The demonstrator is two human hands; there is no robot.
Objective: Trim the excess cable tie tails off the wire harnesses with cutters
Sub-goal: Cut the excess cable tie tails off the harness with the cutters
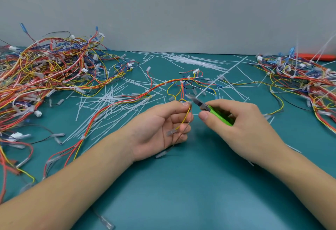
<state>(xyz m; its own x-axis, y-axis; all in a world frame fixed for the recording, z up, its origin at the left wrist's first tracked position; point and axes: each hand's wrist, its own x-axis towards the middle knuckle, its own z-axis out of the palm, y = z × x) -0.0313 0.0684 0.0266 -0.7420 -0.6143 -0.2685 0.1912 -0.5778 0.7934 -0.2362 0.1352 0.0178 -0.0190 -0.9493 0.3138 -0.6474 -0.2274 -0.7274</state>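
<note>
Even, bright, diffuse light falls on the teal table [181, 184], with only faint soft shadows under the forearms and no glare. Wide-angle bending curves the table's far edge, and wires near its left side look blurred.

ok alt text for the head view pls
A person's left hand pinches a yellow wire while the right hand holds green-handled cutters at it, over a teal table strewn with white cable tie tails and wire harness piles.
</note>
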